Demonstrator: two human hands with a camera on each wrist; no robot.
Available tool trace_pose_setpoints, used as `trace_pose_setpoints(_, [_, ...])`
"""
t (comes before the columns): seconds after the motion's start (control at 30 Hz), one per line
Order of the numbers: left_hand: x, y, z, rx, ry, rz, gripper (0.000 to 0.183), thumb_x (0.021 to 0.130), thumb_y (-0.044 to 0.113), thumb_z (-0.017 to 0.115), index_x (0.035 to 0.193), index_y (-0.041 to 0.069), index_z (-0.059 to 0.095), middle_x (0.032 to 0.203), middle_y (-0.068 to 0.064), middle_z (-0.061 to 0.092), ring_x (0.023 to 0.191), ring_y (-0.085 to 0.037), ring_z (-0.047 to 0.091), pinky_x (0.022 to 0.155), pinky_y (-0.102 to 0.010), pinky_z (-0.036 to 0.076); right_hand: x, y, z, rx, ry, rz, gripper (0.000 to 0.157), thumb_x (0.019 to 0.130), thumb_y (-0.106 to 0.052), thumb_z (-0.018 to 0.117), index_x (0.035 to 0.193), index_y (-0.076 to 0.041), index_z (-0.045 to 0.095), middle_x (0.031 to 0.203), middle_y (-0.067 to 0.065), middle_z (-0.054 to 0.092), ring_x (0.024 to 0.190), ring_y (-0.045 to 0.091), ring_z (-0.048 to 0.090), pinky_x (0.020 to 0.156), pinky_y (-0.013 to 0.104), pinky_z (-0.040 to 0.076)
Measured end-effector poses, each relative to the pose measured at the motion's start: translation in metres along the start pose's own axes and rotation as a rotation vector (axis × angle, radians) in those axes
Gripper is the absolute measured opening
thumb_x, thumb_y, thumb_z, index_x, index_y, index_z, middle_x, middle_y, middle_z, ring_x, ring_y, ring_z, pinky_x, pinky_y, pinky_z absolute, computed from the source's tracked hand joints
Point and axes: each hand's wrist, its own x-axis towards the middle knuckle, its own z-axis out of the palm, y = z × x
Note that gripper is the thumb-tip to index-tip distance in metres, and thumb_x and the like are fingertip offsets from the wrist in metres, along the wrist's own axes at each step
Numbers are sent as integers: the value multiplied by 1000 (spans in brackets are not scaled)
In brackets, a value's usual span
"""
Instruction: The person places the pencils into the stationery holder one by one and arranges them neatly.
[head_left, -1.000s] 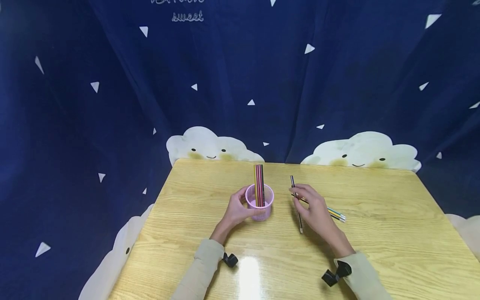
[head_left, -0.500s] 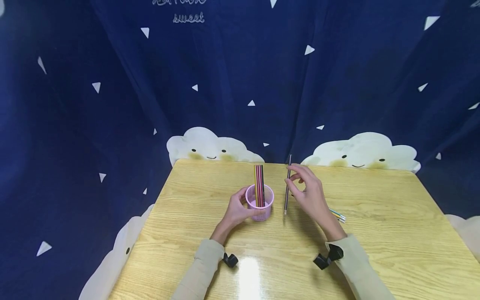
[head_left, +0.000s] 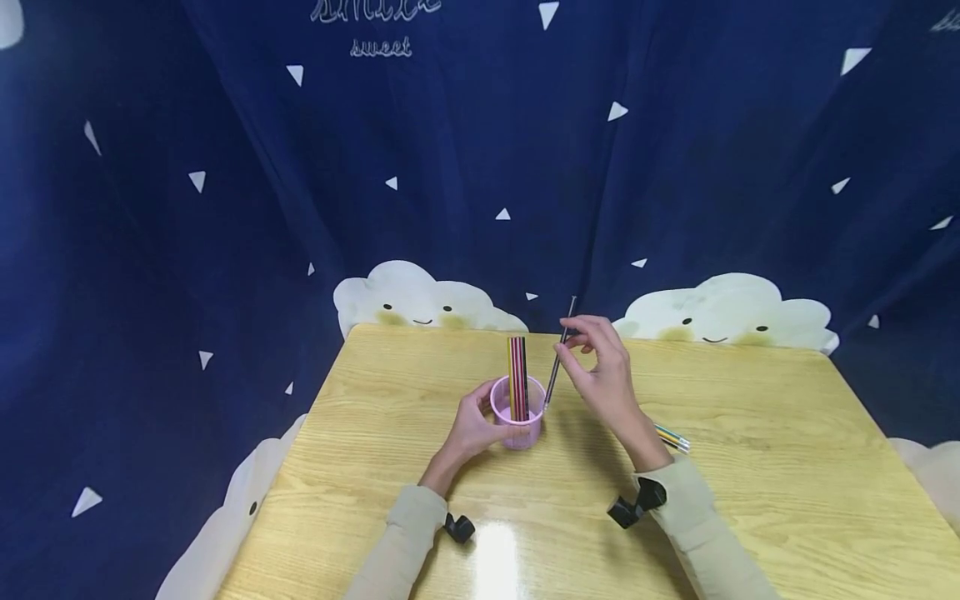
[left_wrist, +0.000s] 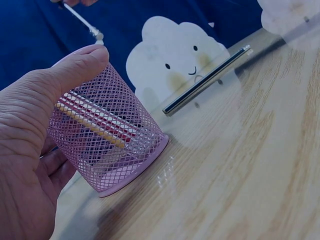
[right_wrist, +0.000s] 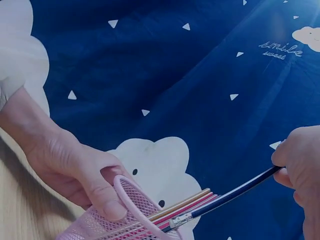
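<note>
My left hand (head_left: 471,427) grips a pink mesh pen cup (left_wrist: 112,165) that stands on the table, its thumb along the upper side near the rim. Several striped pencils (head_left: 517,377) in yellow, red and black lean upright inside it. Between thumb and fingertips, my right hand (head_left: 602,367) pinches a dark striped pencil (head_left: 556,375) at the right of the cup. That pencil is tilted, its eraser end low by the cup's rim; in the right wrist view the metal ferrule (right_wrist: 180,220) overlaps the cup opening.
More pencils (head_left: 672,438) lie on the wooden table (head_left: 750,483), partly hidden behind my right forearm. A dark blue curtain (head_left: 450,167) with white triangles and clouds hangs behind the table's far edge.
My right hand has lifted the dark pencil from beside the loose pencils and carried it left to the cup's rim. My left hand stays on the cup.
</note>
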Motion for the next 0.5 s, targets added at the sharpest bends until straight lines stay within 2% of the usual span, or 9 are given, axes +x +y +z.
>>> trace_pose_setpoints(0.17, [1, 0, 0, -8, 2, 0, 86, 68, 1, 95, 145, 2, 57, 135, -18, 67, 121, -37, 65, 110, -50, 51, 0, 1, 10, -12, 6, -7, 38, 77, 22, 77, 113, 10, 70, 106, 25, 67, 76, 36, 68, 68, 30, 47])
trace_pose_setpoints(0.27, [-1, 14, 1, -24, -1, -11, 85, 69, -3, 93, 145, -3, 55, 137, -23, 65, 123, -44, 63, 112, -57, 48, -7, 20, 17, 2, 5, -5, 38, 79, 18, 79, 114, 6, 72, 108, 21, 68, 78, 33, 69, 70, 27, 47])
trace_pose_setpoints(0.4, [-4, 31, 2, -42, -5, -20, 84, 69, -8, 91, 144, -8, 53, 137, -28, 63, 124, -49, 60, 113, -63, 44, -19, 45, 24, 22, -43, 15, 38, 84, 11, 80, 119, 1, 72, 113, 15, 68, 82, 27, 71, 74, 21, 47])
trace_pose_setpoints(0.5, [-4, 24, 2, -41, -4, -30, 84, 69, -9, 91, 144, -7, 54, 137, -28, 64, 125, -49, 59, 113, -63, 44, -26, 50, 27, 20, -98, 33, 35, 86, 8, 79, 119, 0, 71, 115, 13, 68, 83, 25, 72, 74, 25, 50])
